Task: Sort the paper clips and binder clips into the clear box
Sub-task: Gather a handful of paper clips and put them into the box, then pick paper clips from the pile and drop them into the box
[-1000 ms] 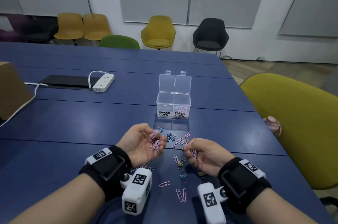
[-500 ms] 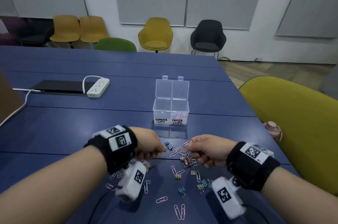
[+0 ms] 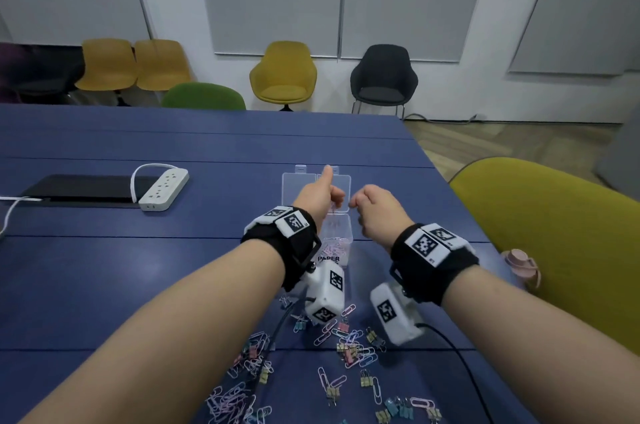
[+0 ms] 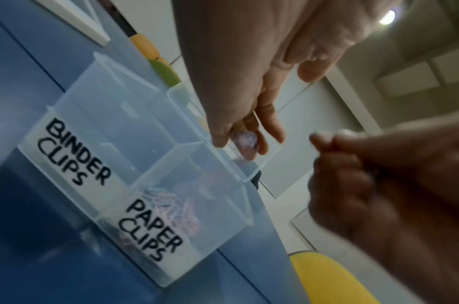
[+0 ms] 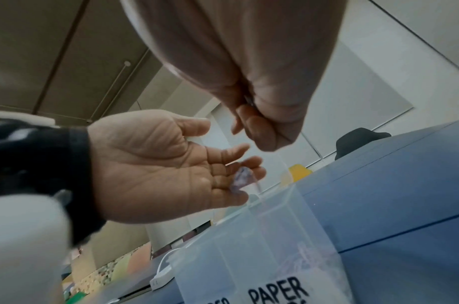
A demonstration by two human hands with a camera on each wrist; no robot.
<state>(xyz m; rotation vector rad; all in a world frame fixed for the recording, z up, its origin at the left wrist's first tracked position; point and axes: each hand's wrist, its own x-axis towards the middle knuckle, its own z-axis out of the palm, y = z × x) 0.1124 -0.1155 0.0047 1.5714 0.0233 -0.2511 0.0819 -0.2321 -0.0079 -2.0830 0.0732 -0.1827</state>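
Observation:
The clear box [image 3: 338, 233] stands open mid-table, lid [image 3: 298, 185] tipped back, labelled BINDER CLIPS [image 4: 75, 152] and PAPER CLIPS [image 4: 150, 230]. Pink paper clips [image 4: 171, 205] lie in the paper side; the binder side looks bare. My left hand [image 3: 329, 196] hovers over the paper compartment, palm and fingers loose [image 5: 158, 164], and a blurred bunch of clips [image 5: 240, 176] slips off its fingertips. My right hand [image 3: 375, 212] hangs just right of it, curled tight [image 5: 262, 123], with only a sliver of paper clips showing inside. Loose paper and binder clips [image 3: 349, 344] lie scattered near me.
A white power strip [image 3: 164, 189] and a flat black device [image 3: 79, 188] lie at the left. An olive chair [image 3: 554, 233] with a pink bottle [image 3: 521, 266] stands against the table's right edge. Wrist-camera cables [image 3: 453, 351] trail across the clips.
Both hands rose from the pile of clips and moved forward over the box. My left hand has loosened its fingers and its paper clips are dropping out.

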